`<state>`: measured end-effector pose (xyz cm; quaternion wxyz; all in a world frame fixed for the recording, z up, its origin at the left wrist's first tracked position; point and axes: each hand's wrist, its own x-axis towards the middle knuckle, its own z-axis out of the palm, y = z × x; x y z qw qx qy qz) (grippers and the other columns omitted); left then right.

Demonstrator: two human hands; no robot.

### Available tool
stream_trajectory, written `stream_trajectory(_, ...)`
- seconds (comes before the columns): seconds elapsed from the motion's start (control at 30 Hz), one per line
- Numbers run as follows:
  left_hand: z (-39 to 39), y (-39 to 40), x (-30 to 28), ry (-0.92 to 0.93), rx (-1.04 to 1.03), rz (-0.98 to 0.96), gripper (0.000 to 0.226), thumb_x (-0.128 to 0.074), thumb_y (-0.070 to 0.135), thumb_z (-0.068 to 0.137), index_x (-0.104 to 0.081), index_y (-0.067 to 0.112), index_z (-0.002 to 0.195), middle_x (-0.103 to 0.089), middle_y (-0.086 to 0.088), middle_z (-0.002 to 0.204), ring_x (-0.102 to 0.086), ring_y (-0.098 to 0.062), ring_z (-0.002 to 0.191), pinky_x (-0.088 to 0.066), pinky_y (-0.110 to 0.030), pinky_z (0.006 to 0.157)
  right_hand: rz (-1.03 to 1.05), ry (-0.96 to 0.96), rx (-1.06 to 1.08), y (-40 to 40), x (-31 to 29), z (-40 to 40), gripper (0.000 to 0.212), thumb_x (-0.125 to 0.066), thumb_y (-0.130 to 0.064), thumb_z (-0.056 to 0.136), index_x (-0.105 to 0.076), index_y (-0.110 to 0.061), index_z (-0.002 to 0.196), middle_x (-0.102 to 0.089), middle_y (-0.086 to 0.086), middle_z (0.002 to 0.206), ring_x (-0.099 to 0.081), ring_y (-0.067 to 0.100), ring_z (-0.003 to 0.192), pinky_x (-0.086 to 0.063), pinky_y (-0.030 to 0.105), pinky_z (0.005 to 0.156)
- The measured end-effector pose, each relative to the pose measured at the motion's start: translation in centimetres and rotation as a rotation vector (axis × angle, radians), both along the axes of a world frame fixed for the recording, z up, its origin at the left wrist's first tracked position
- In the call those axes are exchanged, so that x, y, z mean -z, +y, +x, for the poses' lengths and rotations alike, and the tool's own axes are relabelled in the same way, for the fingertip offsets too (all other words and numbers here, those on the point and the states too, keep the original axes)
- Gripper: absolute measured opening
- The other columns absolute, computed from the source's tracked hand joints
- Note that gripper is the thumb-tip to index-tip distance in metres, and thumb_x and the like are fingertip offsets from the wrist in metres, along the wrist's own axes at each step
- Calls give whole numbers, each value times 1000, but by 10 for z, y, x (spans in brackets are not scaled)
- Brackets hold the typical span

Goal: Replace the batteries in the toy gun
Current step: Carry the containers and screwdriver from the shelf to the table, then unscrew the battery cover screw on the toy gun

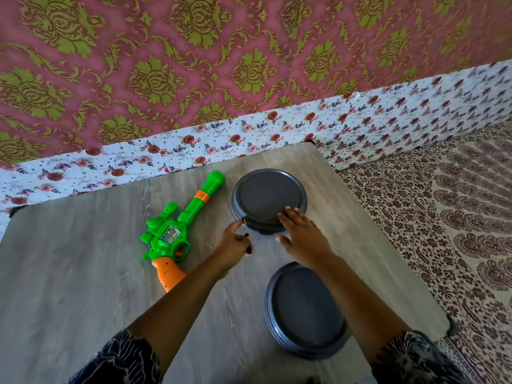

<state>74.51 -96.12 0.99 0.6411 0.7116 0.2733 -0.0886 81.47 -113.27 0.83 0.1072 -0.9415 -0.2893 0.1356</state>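
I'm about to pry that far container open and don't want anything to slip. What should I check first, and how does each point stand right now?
1. Screwdriver held firmly in the left hand: ok.
2. Tip set at the rim of the far lidded container: ok.
3. Right hand steadying that lid, fingers flat: ok.
4. Toy gun lying out of the way on the table: ok.
5. Near lidded container out of the way: ok.
6. Batteries inside: cannot tell, lids on.
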Motion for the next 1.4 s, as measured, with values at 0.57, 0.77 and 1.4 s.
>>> stream_trajectory(0.57, -77, 19, 5, -49, -100, 20, 14, -53, 5, 92, -61, 13, 100, -63, -8, 77, -62, -19, 75, -54, -35, 79, -121, -80, 217, -16, 14, -142, 97, -23, -80, 77, -35, -9, 141, -37, 14, 147, -35, 31, 136, -19, 59, 108)
stream_trajectory(0.77, -81, 13, 4, -74, -73, -13, 16, -51, 2, 92, -61, 10, 102, -63, -8, 76, -61, -18, 73, -54, -30, 75, -89, -128, 165, -35, 17, -113, 97, -32, -78, 73, -25, -15, 146, -25, 9, 154, -23, 27, 142, -10, 57, 111)
stream_trajectory(1.4, -96, 90, 58, -602, -421, 152, 22, -63, -3, 82, -60, 18, 79, -71, 12, 69, -65, -4, 70, -51, -19, 69, 1006, 311, 92, 131, 68, -107, 39, -55, -45, 83, -55, -16, 109, -61, -9, 88, -55, -3, 75, -41, 9, 71)
